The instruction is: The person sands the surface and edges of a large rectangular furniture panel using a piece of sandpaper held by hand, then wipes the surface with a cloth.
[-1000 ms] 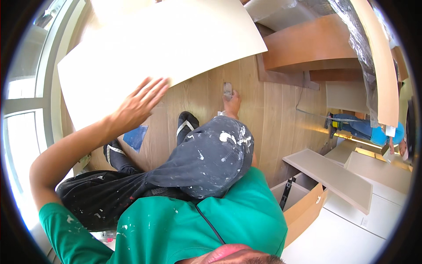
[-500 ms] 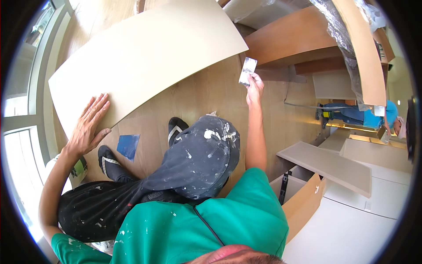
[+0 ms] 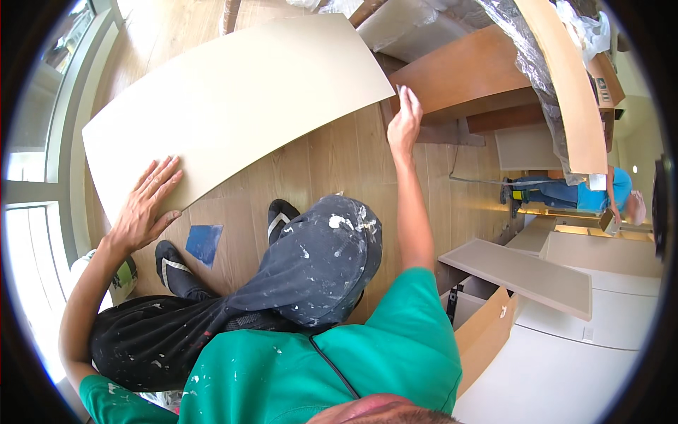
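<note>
Rests the left hand point(image 3: 145, 208) flat on the near left end of a large cream board point(image 3: 233, 106), with fingers slightly spread and thumb at the edge. Reaches the right hand point(image 3: 405, 127) to just beside the board's far right corner, near a brown wooden panel point(image 3: 459, 71), with fingers stretched out and pressed together; cannot tell whether pinching anything. Wears a green shirt point(image 3: 332, 360) and paint-spotted dark trousers point(image 3: 311, 275), above a wood floor point(image 3: 332, 169) with a blue square point(image 3: 205, 245) between the board and the shoes point(image 3: 169, 256).

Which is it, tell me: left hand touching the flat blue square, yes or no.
No, the left hand lies on the cream rectangular panel.
</note>
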Demonstrator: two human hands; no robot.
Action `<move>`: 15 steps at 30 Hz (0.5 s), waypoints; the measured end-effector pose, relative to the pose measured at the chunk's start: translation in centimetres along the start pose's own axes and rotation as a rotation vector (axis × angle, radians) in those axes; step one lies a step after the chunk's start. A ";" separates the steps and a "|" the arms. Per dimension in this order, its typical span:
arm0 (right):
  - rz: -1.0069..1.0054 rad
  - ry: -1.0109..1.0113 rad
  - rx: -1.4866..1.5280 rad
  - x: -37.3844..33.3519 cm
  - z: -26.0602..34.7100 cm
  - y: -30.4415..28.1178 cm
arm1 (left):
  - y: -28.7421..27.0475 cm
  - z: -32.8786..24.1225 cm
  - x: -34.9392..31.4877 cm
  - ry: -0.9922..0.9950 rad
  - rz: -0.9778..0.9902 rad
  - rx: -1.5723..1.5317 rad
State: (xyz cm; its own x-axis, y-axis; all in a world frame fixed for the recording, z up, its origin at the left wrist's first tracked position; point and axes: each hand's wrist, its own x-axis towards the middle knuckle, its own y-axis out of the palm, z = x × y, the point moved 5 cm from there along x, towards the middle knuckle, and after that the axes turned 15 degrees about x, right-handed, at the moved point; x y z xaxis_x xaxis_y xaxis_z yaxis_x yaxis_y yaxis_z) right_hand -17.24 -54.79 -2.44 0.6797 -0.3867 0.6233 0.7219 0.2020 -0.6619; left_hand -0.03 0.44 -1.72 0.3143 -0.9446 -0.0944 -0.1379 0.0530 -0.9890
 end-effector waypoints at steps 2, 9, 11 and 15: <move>0.143 -0.033 -0.152 0.0 -0.8 1.3 | 0.1 0.0 0.1 0.007 -0.004 0.006; 0.276 -0.217 0.177 -6.1 10.4 6.6 | -1.1 1.7 -0.2 -0.053 -0.073 -0.058; 0.460 -0.383 0.223 -7.9 15.0 6.9 | -1.4 2.4 -0.7 -0.091 -0.105 -0.020; 0.235 -0.162 -0.103 -2.5 3.5 3.3 | -2.6 3.2 -0.5 -0.145 -0.173 0.004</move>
State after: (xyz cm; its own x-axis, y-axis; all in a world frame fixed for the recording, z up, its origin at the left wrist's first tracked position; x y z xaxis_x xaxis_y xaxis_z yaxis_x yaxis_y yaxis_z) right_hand -16.07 -50.02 -4.70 0.8445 -0.1901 0.5006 0.5308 0.1733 -0.8296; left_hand 3.19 1.85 0.55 0.4647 -0.8833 0.0620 -0.0662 -0.1044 -0.9923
